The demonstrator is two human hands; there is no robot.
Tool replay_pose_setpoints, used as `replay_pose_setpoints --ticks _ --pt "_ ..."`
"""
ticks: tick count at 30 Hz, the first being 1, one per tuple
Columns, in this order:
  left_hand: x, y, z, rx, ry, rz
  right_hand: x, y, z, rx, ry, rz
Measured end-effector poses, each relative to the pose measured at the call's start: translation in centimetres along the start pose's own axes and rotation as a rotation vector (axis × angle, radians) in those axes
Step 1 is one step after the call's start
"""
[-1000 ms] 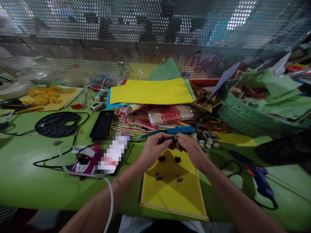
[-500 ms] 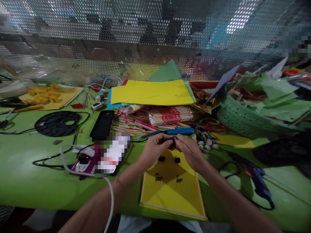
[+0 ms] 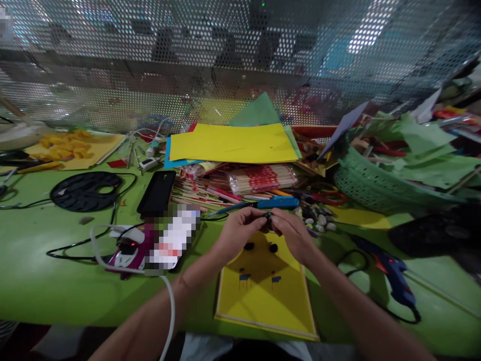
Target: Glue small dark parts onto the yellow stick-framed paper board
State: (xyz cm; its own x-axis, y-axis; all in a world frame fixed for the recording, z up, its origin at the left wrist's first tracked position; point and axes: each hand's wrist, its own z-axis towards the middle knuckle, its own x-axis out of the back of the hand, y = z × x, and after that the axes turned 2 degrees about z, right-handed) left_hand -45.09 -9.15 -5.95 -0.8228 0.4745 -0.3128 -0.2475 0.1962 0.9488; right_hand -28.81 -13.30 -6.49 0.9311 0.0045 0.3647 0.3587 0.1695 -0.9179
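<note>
My left hand [image 3: 241,229] and my right hand [image 3: 292,231] meet above the far end of a yellow board [image 3: 263,306] with a pale wooden frame. Between their fingertips is a small dark stone-like piece [image 3: 268,216], pinched from both sides and partly covered by the fingers. On the board are two black round pieces [image 3: 273,247] close to the hands. Nearer to me are two small dark blue animal-like figures [image 3: 244,277] with thin orange legs. Just right of my right hand lies a pile of pebbles [image 3: 321,220].
Yellow paper [image 3: 233,144] tops a heap of sticks and pens. A glue gun [image 3: 394,276] with a cord lies right, below a green basket [image 3: 376,185] of scraps. Left are a phone [image 3: 176,238], a purple power strip [image 3: 131,253] and a white cable [image 3: 172,301] crossing my left forearm.
Both hands stay over the board's far end with the dark piece between the fingertips. The whole view has shifted very slightly; nothing else visibly differs.
</note>
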Motion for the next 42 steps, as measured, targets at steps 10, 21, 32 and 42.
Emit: replay_pose_setpoints --ticks 10,21,32,42 --pt "0.1 0.2 0.0 0.009 0.018 -0.023 0.3 -0.8 0.0 -0.008 -0.055 -0.165" --pt "0.1 0.2 0.1 0.063 0.037 -0.104 0.3 -1.2 -0.1 0.039 -0.037 -0.278" --pt "0.4 -0.2 0.2 0.027 -0.001 -0.021 0.8 -0.9 0.1 0.011 -0.101 -0.422" --pt "0.5 0.0 0.3 0.062 -0.03 -0.09 1.1 -1.6 0.2 0.029 -0.134 -0.362"
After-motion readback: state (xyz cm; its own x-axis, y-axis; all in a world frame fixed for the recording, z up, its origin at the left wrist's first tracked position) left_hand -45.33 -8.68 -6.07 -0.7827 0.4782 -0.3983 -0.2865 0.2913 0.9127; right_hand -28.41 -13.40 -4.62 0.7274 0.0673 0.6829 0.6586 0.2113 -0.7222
